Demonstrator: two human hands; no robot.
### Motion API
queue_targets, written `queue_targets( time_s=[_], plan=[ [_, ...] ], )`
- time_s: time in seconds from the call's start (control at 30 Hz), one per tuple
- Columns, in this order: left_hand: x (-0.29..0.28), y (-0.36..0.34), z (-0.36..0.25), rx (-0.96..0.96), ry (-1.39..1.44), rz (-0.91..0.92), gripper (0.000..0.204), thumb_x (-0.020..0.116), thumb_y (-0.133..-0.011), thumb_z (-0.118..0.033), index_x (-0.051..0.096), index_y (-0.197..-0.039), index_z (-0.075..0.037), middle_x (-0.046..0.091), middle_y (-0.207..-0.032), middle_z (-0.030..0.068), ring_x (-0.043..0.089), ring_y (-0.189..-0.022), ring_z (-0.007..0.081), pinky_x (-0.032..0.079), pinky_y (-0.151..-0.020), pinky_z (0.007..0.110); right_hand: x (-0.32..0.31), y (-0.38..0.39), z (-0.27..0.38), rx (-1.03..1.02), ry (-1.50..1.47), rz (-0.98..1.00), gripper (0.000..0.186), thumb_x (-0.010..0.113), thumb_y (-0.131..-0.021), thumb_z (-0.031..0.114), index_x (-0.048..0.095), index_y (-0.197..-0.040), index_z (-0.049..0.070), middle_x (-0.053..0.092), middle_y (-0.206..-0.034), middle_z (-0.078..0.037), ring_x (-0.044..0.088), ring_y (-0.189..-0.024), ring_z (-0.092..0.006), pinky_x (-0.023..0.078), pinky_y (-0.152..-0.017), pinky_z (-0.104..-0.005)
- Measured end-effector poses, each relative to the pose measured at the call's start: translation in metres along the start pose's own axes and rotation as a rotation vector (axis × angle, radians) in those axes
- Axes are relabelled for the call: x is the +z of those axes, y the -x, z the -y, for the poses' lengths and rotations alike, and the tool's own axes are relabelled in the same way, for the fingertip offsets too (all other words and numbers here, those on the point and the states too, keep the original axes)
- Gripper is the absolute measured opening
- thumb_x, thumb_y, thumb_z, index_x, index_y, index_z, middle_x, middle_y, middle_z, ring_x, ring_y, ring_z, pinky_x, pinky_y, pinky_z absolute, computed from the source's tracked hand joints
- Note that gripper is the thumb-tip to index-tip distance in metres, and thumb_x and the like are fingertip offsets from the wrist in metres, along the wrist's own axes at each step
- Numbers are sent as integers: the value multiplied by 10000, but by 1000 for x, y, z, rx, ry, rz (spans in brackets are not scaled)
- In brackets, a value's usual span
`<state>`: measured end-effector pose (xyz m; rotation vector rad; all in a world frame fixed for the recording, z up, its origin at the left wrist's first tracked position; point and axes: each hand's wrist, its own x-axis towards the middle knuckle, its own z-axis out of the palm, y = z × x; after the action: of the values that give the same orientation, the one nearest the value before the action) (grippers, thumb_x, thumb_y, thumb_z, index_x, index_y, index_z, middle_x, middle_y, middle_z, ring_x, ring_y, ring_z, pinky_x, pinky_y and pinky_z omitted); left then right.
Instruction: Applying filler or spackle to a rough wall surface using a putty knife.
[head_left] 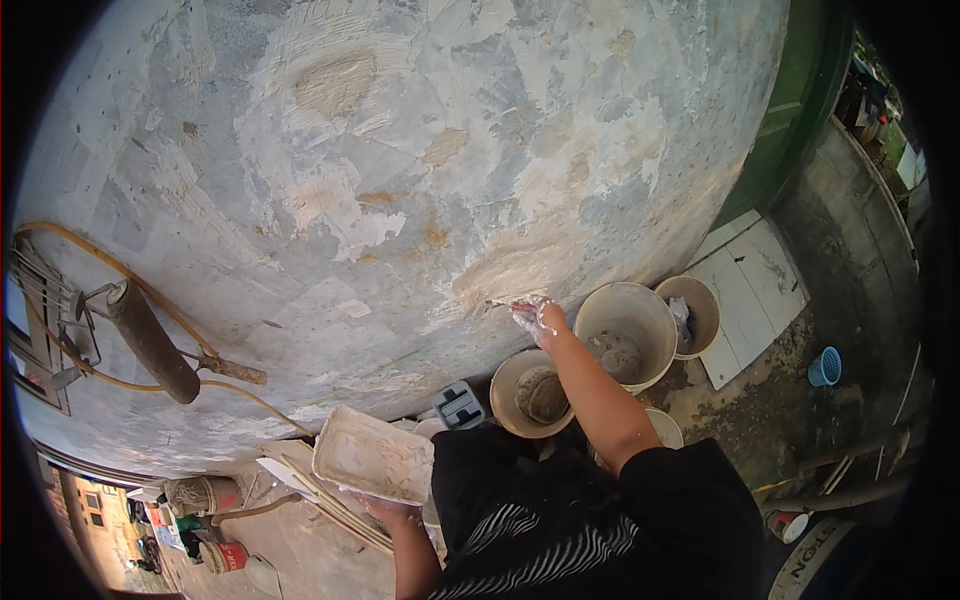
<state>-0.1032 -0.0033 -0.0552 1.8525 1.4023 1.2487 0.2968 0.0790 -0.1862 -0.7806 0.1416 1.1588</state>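
Observation:
My right hand (535, 318), smeared with white paste, is closed on a thin scraper (499, 301) held at a freshly smeared beige patch (515, 262) on the mottled, patched wall (400, 120). My left hand (390, 512) grips a shallow rectangular tray (372, 450) coated in pale paste, at the lower middle of the view; most of its fingers are under the tray.
Buckets (625, 335) stand along the wall's foot, near white boards (745, 300) and a blue basket (824, 368). A grey roller (152, 340) and yellow hose (130, 273) hang at left. A green door (775, 140) is upper right. Planks (325, 500) lie lower left.

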Motion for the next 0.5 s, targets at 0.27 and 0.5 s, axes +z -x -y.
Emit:
queue_targets(
  time_s=[0.27,0.5],
  plan=[
    [8,-4,3,530,-438,-209,692,481,-882,-367,167,-1390,-16,361,-1356,188,501,-1118,346,425,-936,474,-30,43,13,-68,-63,74,195,433,-902,154,512,-1021,21,606,-954,-142,612,-807,-254,505,-793,-419],
    [1,-2,4,332,-165,-158,677,520,-866,-333,214,-1367,5,411,-1324,186,507,-1123,320,451,-912,438,-52,14,-13,46,284,-151,167,426,-897,143,516,-1002,50,603,-870,-106,623,-767,-241,534,-708,-404]
  ],
)
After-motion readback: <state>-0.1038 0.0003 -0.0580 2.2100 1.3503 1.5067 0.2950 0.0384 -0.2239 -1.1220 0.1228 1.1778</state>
